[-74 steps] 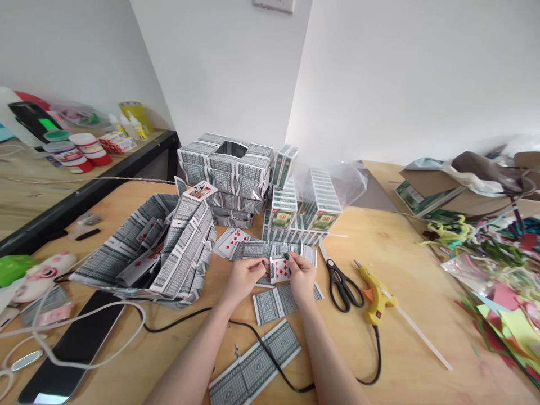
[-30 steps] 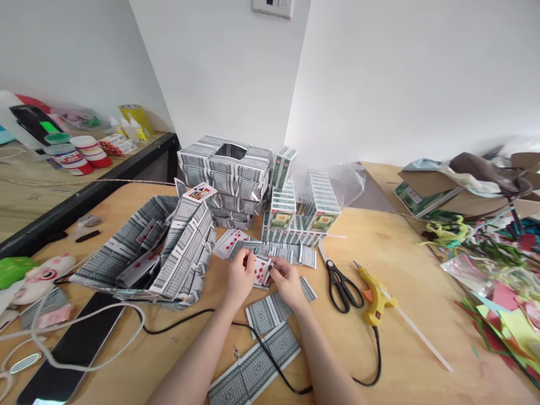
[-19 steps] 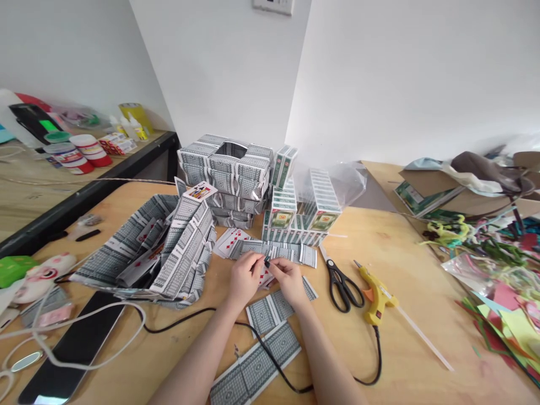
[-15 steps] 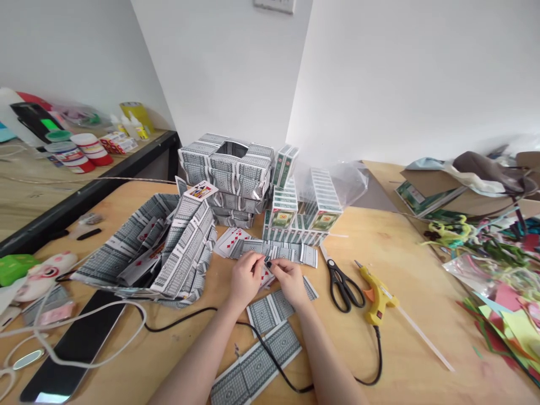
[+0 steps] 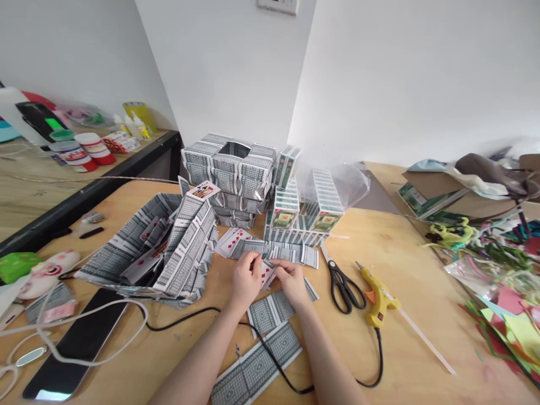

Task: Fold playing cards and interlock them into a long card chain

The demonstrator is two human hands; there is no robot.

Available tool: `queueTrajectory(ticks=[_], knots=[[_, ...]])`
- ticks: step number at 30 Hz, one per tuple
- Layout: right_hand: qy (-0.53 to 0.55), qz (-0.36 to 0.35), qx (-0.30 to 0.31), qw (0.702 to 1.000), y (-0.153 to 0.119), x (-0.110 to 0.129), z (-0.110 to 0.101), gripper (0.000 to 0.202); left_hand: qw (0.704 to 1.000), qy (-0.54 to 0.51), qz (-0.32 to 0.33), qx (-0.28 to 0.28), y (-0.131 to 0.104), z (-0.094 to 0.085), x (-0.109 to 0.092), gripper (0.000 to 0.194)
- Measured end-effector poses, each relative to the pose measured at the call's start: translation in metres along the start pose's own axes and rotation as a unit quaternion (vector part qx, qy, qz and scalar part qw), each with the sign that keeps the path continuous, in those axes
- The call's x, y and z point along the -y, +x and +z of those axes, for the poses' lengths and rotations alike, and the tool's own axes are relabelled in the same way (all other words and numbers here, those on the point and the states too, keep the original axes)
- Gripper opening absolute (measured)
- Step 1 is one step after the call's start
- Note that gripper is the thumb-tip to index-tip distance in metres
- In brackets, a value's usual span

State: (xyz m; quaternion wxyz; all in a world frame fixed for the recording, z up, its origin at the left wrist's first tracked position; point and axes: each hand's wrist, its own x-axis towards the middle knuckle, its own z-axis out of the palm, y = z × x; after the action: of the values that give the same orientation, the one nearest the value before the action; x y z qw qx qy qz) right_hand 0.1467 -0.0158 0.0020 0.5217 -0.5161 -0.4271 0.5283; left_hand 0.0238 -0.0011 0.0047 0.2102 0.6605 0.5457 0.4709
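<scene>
My left hand (image 5: 247,279) is closed in a pinch on the left edge of a playing card (image 5: 266,274) with red pips. From the other side my right hand (image 5: 292,281) pinches the same card near its top. Something small and dark shows at the fingertips, too small to make out. Just beyond the fingers lies a row of joined playing cards (image 5: 310,256), grey backs up. Under and in front of the hands are more card strips (image 5: 264,316), one crossed by a black cable. A face-up card (image 5: 230,242) with red diamonds lies to the left.
A basket built of folded cards (image 5: 189,247) stands left, a card-covered box (image 5: 232,169) behind. Card packs (image 5: 284,214) are stacked at the back. Black-handled scissors (image 5: 343,287) and a yellow glue gun (image 5: 379,298) lie right. A phone (image 5: 76,349) lies left under a white cord.
My fingers have shifted slightly at the card, and more of its red-pipped face shows between my hands. The whole view has moved a little.
</scene>
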Motion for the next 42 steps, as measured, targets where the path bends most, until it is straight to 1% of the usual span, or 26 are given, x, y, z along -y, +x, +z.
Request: queueTrajectory(ticks=[2,4,6,7,8,10,14,16,19,23,26,29,34,42], knots=[[0.042,0.012,0.013,0.999,-0.001,0.001,-0.002,0.024,1.000,-0.001,-0.016,-0.013,0.001,0.000,0.001,0.016],[0.077,0.018,0.048,0.996,-0.001,0.002,-0.002,0.027,0.999,-0.005,-0.036,-0.027,0.002,0.000,0.002,0.014],[0.079,0.008,0.070,0.994,0.000,0.003,-0.001,0.029,0.998,-0.013,-0.053,-0.034,0.002,0.000,0.003,0.014],[0.069,0.002,0.070,0.995,0.000,0.003,-0.001,0.029,0.998,-0.018,-0.058,-0.032,0.002,0.000,0.003,0.014],[0.057,-0.003,0.061,0.996,0.001,0.002,0.000,0.028,0.998,-0.024,-0.061,-0.025,0.002,0.000,0.003,0.015],[0.030,-0.015,0.023,0.999,0.002,0.000,0.000,0.027,0.998,-0.036,-0.053,0.005,0.001,0.001,0.002,0.015],[-0.048,-0.063,-0.067,0.995,0.004,-0.004,-0.003,0.023,0.996,-0.057,-0.003,0.071,0.000,0.000,-0.002,0.015],[-0.094,-0.094,-0.093,0.987,0.004,-0.006,-0.005,0.021,0.994,-0.070,0.015,0.082,0.001,0.000,-0.003,0.016],[-0.146,-0.143,-0.120,0.972,0.002,-0.007,-0.007,0.021,0.993,-0.085,0.024,0.083,0.001,-0.002,-0.004,0.015],[-0.197,-0.186,-0.129,0.954,-0.001,-0.005,-0.009,0.021,0.992,-0.102,-0.002,0.074,0.001,-0.003,-0.008,0.014],[-0.221,-0.196,-0.132,0.946,-0.003,-0.004,-0.009,0.023,0.990,-0.118,-0.033,0.073,0.001,-0.003,-0.010,0.015],[-0.224,-0.199,-0.142,0.943,-0.002,-0.003,-0.010,0.023,0.985,-0.138,-0.065,0.077,0.000,-0.002,-0.012,0.016],[-0.206,-0.189,-0.148,0.949,-0.001,-0.005,-0.010,0.021,0.974,-0.180,-0.105,0.094,-0.002,0.000,-0.008,0.020],[-0.160,-0.162,-0.144,0.963,0.000,-0.004,-0.013,0.019,0.964,-0.205,-0.103,0.137,-0.002,0.001,0.002,0.024]])
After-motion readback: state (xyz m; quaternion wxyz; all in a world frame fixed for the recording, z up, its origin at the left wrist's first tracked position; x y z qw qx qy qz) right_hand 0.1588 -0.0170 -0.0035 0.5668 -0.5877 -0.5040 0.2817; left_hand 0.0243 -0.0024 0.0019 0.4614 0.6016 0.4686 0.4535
